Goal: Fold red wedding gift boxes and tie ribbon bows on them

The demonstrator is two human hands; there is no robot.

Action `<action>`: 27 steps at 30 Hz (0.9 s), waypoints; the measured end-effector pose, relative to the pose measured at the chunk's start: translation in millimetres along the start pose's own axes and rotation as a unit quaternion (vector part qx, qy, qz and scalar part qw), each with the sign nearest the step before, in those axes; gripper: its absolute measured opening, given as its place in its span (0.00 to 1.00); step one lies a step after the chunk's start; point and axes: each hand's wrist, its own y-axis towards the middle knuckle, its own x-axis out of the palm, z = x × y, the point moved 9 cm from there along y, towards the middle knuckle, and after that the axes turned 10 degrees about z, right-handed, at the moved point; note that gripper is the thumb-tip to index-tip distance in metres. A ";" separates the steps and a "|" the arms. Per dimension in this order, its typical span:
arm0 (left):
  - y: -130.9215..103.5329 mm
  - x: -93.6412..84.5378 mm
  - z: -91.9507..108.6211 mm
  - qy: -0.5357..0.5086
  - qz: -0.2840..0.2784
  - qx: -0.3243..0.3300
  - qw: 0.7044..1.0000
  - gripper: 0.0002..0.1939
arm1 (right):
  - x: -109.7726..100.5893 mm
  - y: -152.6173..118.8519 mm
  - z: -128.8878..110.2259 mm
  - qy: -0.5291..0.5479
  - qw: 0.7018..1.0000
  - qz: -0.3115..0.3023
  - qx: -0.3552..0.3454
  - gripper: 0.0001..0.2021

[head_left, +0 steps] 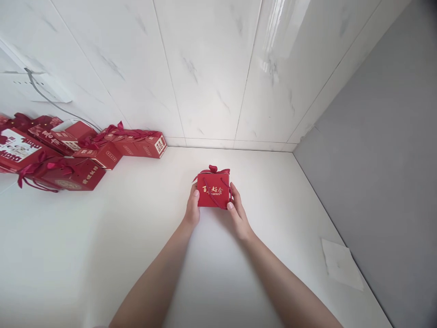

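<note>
A small red gift box (213, 189) with gold lettering, a dark red cord handle and a ribbon bow on top stands upright on the white tabletop (136, 237), near its middle. My left hand (192, 210) grips the box's left side with the thumb on its front. On the right side, my right hand (238, 213) holds the box the same way, fingers wrapped behind. Both forearms reach in from the bottom edge.
A heap of several similar red gift boxes with ribbons (68, 152) lies at the far left against the white marble-tiled wall (205, 68). A grey cable (51, 102) hangs there. A grey panel (382, 173) bounds the right side; a white paper piece (341, 264) lies near it.
</note>
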 end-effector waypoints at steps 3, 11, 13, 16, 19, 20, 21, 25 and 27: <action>0.2 -0.9 -3.4 0.011 -0.003 -0.009 1.000 0.25 | -1.0 1.1 -1.3 0.005 1.000 0.010 -0.001 0.30; -1.5 -1.4 -4.5 0.042 0.010 -0.033 0.998 0.26 | -6.1 0.9 5.8 -0.016 0.999 0.038 0.009 0.31; -2.9 -4.8 -5.7 0.066 0.030 -0.049 0.996 0.26 | -10.5 0.5 5.2 -0.024 0.997 0.075 0.005 0.34; -5.2 -12.2 -6.8 0.104 0.068 -0.059 0.990 0.25 | -20.7 -1.4 -2.9 -0.079 0.983 0.164 -0.027 0.43; -6.6 -0.1 0.1 0.089 0.010 -0.013 0.996 0.30 | -18.5 -3.8 -14.6 -0.127 0.972 0.183 -0.070 0.46; -7.6 6.7 3.0 0.077 -0.024 0.005 0.997 0.33 | -15.7 -4.4 -17.4 -0.134 0.972 0.173 -0.080 0.44; -8.3 12.0 5.1 0.066 -0.051 0.015 0.996 0.35 | -13.0 -5.0 -19.5 -0.138 0.973 0.161 -0.088 0.43; -4.3 10.6 2.5 0.053 -0.043 -0.011 0.998 0.36 | -6.8 -5.6 -22.3 -0.122 0.982 0.112 -0.092 0.34; -1.9 5.6 -2.5 0.046 -0.022 -0.039 0.998 0.32 | -6.2 -2.8 -18.2 -0.086 0.990 0.093 -0.064 0.29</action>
